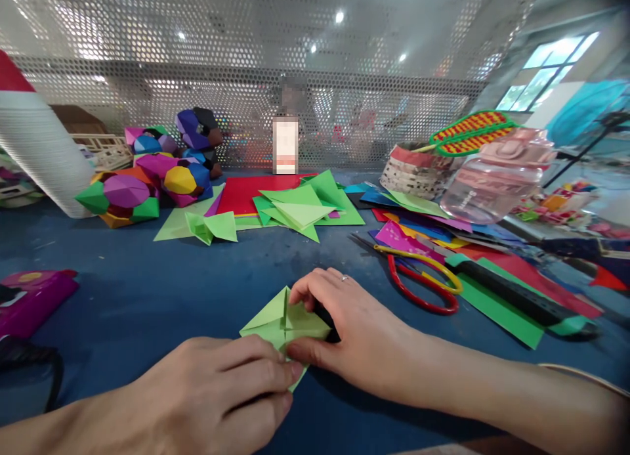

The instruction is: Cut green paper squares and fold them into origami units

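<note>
A light green folded sheet of origami paper (pixel 269 318) lies on the blue table, turned like a diamond with creases meeting near its middle. My left hand (pixel 216 383) covers its lower left edge, fingers bent together and pressing on it. From the other side, my right hand (pixel 339 330) grips its right part, thumb on the near flap and curled index finger at the top. A ring shows on this hand. The paper's lower corner is partly hidden under my left fingers. Beyond lies a small folded green piece (pixel 211 228).
Scissors (pixel 426 278) and a box cutter (pixel 516 294) lie on coloured paper at right. Green sheets (pixel 300 205) sit on a red stack. Behind are folded-paper balls (pixel 125 195), a bottle (pixel 485 182), a woven basket (pixel 413 169); a purple tool (pixel 42 304) is at left.
</note>
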Demonstrator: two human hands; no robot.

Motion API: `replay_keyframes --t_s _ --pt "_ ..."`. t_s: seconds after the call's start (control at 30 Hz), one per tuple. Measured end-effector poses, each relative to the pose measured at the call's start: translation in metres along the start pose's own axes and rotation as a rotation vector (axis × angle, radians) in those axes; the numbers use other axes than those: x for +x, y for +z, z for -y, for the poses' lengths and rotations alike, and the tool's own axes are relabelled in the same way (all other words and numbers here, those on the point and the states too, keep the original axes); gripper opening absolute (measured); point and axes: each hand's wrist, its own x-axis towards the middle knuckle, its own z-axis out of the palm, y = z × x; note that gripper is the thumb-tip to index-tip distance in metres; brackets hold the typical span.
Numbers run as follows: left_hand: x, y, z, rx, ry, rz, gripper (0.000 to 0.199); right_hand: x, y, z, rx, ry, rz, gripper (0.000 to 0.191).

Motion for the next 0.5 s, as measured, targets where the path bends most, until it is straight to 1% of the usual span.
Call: replay_keyframes --t_s 0.07,0.2,0.27,0.37,0.43,0.5 --pt "0.001 0.003 0.000 0.019 0.000 -0.027 0.026 0.000 -0.001 -0.002 -0.019 0.028 -0.001 0.034" --pt "0.001 0.002 0.000 0.012 0.020 -0.027 0.024 -0.001 -0.006 -0.008 -0.009 0.042 0.022 0.041" --pt "0.000 -0.001 -0.001 -0.005 0.023 -0.021 0.031 -0.002 -0.008 -0.011 -0.013 0.039 0.029 0.040" --pt "0.000 -0.005 -0.001 -0.046 0.009 0.057 0.040 -0.005 -0.009 -0.016 -0.028 0.029 0.043 0.039" --pt "0.001 -0.007 -0.002 -0.066 -0.009 0.074 0.037 -0.007 -0.010 -0.016 -0.038 0.022 0.054 0.037" --pt "0.001 -0.008 -0.001 -0.076 -0.016 0.058 0.030 -0.008 -0.009 -0.014 -0.054 0.029 0.057 0.032"
